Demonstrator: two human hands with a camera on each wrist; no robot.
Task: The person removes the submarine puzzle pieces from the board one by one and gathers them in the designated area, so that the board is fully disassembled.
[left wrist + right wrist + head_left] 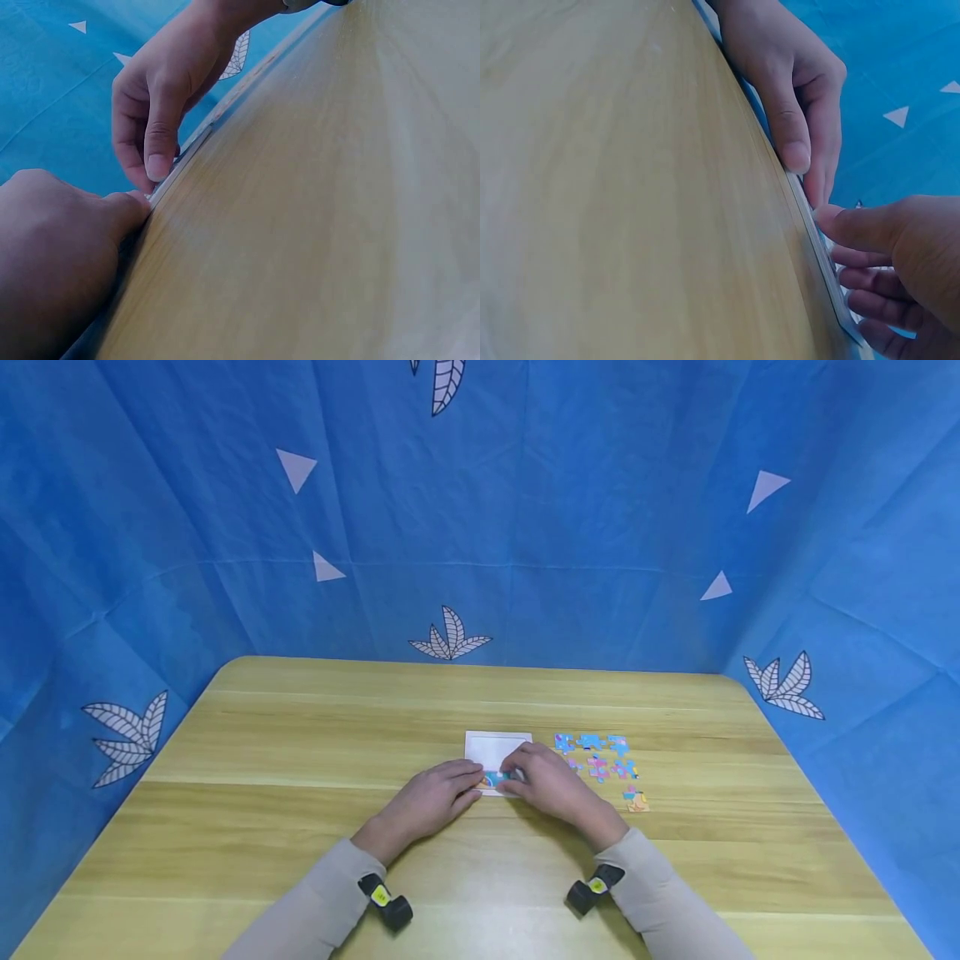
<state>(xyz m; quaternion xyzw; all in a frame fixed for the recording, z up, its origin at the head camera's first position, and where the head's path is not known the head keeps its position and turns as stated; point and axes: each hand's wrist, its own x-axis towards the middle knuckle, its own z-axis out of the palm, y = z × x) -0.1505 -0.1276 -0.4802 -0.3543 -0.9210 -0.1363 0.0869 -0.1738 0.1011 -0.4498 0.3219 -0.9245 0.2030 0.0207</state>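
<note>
In the head view a small white puzzle tray (491,745) lies on the table, with colourful pieces (493,779) along its near side. My left hand (438,795) rests at the tray's left near corner, its fingers fairly straight and touching the pieces and the rim. From the right, my right hand (551,781) reaches over the tray with bent fingers. Its thumb and forefinger pinch a puzzle piece at the near row, mostly hidden by the hand. In the right wrist view the tray's edge (832,289) runs under both hands.
Several loose puzzle pieces (591,742) lie in rows to the right of the tray, partly behind my right hand. One tan piece (637,801) lies nearer to me. The wooden table (300,827) ends at a blue patterned cloth (600,527) behind.
</note>
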